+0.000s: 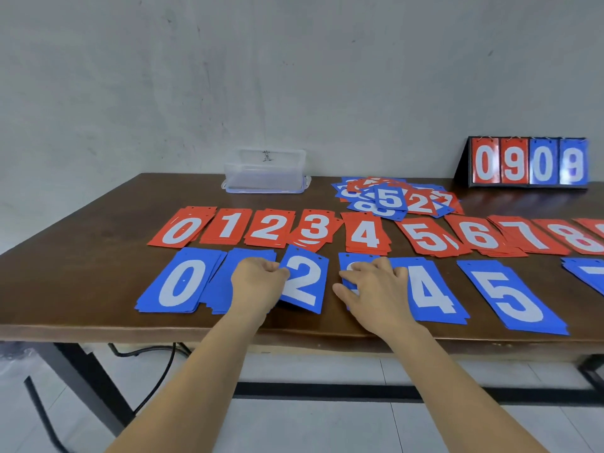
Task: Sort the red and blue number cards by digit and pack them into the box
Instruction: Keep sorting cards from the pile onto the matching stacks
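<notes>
Cards (364, 235) mostly in rows; heap (397, 199) upper right unsorted, box (266, 171) seemingly unpacked. Left hand (258, 277) pinching blue 2 (305, 282), right hand (376, 289) flat on blue 3 (347, 260).

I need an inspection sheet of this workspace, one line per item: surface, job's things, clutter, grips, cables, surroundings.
Surface: brown wooden table on dark legs.
Job's things: red piles 0 to 8 in the back row; blue piles in the front row; unsorted heap behind them; clear box near the wall.
Clutter: scoreboard stand showing 0909.
Grips: left hand pinches the blue 2 card; right hand rests flat on the blue pile beside it.
Cables: black cable under the table.
Surroundings: grey wall, tiled floor.
</notes>
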### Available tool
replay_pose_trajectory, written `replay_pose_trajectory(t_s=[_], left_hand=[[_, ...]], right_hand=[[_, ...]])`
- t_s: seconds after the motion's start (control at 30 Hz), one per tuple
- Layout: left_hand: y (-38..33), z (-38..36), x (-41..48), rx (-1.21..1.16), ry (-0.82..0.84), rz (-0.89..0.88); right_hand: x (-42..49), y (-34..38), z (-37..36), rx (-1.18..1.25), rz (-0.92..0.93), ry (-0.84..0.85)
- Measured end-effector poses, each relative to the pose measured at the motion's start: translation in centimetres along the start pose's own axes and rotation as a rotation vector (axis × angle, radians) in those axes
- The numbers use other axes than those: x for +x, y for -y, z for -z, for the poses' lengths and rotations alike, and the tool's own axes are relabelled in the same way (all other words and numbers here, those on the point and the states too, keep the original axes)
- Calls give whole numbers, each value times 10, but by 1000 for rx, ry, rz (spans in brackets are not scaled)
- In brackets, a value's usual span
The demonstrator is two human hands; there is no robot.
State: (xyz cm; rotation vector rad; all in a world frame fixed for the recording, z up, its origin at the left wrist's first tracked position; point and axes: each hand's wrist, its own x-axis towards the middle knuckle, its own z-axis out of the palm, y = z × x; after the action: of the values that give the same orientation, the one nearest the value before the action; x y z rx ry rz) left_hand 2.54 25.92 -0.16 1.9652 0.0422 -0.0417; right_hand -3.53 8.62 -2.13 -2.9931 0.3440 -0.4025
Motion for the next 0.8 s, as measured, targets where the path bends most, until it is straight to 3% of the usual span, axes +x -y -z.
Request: replay_pose_trajectory(t_s=[0.3, 0.8], left_hand=[[-1, -14, -17, 187, -56, -54], [8, -26, -36, -33, -128, -266]], right_hand=[[-1, -13, 3, 80, 25, -29], [-5, -19, 9, 176, 89, -113]])
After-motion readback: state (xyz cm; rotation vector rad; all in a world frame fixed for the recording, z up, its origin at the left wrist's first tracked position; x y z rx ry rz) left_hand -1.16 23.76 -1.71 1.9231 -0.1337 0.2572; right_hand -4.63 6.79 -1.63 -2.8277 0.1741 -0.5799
